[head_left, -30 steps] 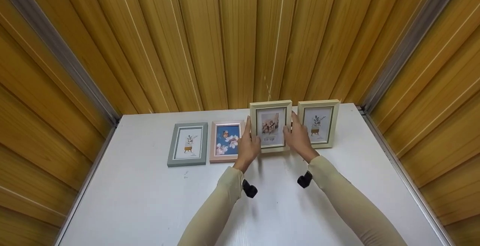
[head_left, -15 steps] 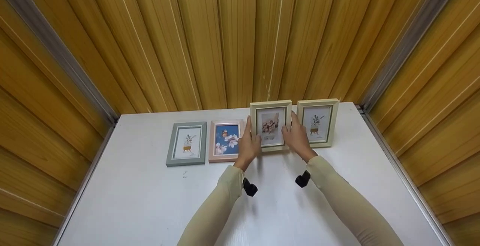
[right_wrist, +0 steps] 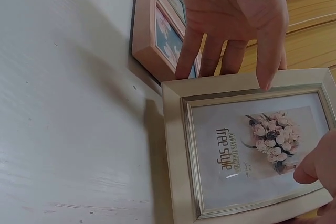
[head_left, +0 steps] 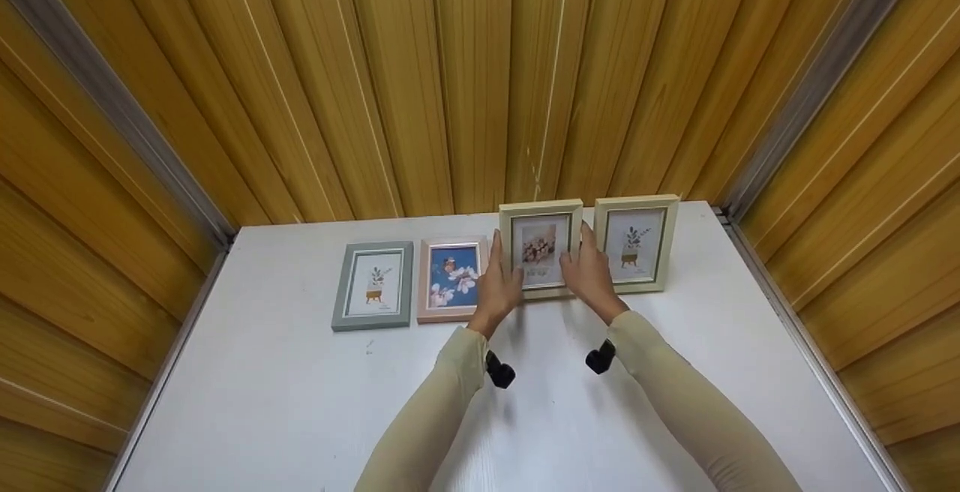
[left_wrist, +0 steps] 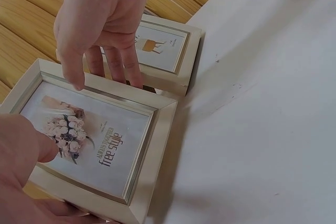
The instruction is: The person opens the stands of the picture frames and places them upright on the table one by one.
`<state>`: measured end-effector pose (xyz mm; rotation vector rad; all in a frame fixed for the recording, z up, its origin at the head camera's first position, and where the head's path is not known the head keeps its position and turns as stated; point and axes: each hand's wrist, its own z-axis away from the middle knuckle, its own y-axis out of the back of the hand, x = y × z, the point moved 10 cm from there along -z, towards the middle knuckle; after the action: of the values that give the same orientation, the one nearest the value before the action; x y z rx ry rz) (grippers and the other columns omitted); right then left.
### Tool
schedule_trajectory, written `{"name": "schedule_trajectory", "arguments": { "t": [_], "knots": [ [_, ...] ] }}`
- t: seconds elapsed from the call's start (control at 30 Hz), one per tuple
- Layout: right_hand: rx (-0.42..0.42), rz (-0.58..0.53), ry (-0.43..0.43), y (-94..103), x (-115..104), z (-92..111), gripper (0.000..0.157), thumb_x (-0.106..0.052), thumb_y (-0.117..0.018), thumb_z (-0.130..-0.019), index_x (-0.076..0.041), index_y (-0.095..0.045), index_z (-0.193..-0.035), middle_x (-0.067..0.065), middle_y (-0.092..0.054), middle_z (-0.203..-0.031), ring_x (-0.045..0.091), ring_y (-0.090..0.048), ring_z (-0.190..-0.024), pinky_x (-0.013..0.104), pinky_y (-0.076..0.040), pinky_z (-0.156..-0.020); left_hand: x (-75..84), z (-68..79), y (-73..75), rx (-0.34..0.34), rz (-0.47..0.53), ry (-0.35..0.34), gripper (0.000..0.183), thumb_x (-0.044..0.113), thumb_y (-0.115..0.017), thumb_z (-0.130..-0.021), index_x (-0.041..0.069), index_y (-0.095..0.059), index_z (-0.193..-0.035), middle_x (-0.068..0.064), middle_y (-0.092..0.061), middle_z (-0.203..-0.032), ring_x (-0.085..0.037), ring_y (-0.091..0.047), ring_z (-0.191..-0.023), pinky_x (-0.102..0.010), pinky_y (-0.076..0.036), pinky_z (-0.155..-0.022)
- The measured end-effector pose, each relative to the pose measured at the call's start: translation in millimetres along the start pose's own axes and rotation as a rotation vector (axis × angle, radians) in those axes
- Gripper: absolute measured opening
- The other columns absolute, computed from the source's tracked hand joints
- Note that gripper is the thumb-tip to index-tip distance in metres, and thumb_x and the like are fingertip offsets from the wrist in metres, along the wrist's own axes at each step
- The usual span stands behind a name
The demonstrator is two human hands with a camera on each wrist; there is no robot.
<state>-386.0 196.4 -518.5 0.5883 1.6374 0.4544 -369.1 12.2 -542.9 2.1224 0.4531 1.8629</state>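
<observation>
Between both hands is a cream picture frame (head_left: pixel 540 248) with a bouquet photo, upright near the back of the white table. My left hand (head_left: pixel 498 291) grips its left edge, thumb on the front and fingers along the side. On the opposite edge my right hand (head_left: pixel 594 273) holds likewise, its thumb over the glass in the right wrist view. Beside that hand, a second cream picture frame (head_left: pixel 634 244) with a plant print stands upright. A pink picture frame (head_left: pixel 452 279) with a blossom picture is nearest my left hand, which covers part of its right edge.
Left of the pink one is a grey-green picture frame (head_left: pixel 373 286) with a plant print. Yellow wood-look panels (head_left: pixel 480 87) wall in the white table (head_left: pixel 285 402) at the back and both sides. Metal rails (head_left: pixel 810 327) run along its sides.
Both hands keep hold of the bouquet frame, which stays almost in place. My right forearm has shifted slightly left; the other frames have not visibly moved on the table.
</observation>
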Motion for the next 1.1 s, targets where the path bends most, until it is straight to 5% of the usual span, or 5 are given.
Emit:
{"name": "schedule_trajectory", "arguments": {
  "t": [0.13,0.33,0.57,0.87,1.1],
  "knots": [
    [-0.003,-0.01,-0.011,-1.1,2,-1,0.074,-0.012,-0.055,-0.102,0.002,-0.014,-0.162,0.038,-0.05,-0.142,0.051,-0.055,-0.124,0.061,-0.044,-0.104,-3.3,-1.2,-2.1,-0.01,0.004,0.025,0.079,0.012,-0.057,-0.103,0.017,-0.011,-0.167,-0.016,-0.027,-0.166,-0.037,-0.063,-0.115,-0.05,-0.041,-0.113],
    [-0.001,-0.015,-0.01,-3.0,5,-3,0.075,-0.012,-0.055,-0.102,0.002,-0.012,-0.162,0.037,-0.045,-0.148,0.051,-0.052,-0.129,0.061,-0.043,-0.106,-6.3,-3.7,-7.1,-0.043,0.021,0.054,0.08,0.014,-0.057,-0.104,0.022,-0.007,-0.167,-0.013,-0.024,-0.168,-0.038,-0.056,-0.13,-0.05,-0.037,-0.116],
    [-0.026,-0.042,-0.007,-7.6,8,-4,0.077,-0.013,-0.053,-0.104,0.002,-0.006,-0.162,0.031,-0.022,-0.164,0.05,-0.036,-0.142,0.059,-0.035,-0.114,-9.6,-5.1,-11.0,-0.065,0.071,0.074,0.082,0.013,-0.056,-0.103,0.022,-0.005,-0.167,-0.014,-0.023,-0.168,-0.04,-0.039,-0.145,-0.053,-0.026,-0.121],
    [-0.032,-0.014,-0.014,-9.5,10,-5,0.079,-0.012,-0.053,-0.103,0.003,-0.003,-0.162,0.034,-0.025,-0.161,0.05,-0.039,-0.14,0.059,-0.035,-0.114,-13.6,-6.0,-16.0,-0.091,0.059,0.096,0.084,0.014,-0.056,-0.105,0.028,0.0,-0.167,-0.014,-0.024,-0.168,-0.038,-0.046,-0.14,-0.051,-0.032,-0.119],
    [-0.048,0.014,0.007,-10.5,9,-4,0.081,-0.01,-0.054,-0.102,0.006,-0.001,-0.161,0.034,-0.022,-0.162,0.051,-0.04,-0.139,0.059,-0.035,-0.114,-15.1,-4.9,-19.4,-0.106,0.032,0.107,0.087,0.013,-0.055,-0.104,0.028,0.004,-0.166,-0.014,-0.023,-0.168,-0.039,-0.036,-0.147,-0.051,-0.026,-0.122]
  ]
}}
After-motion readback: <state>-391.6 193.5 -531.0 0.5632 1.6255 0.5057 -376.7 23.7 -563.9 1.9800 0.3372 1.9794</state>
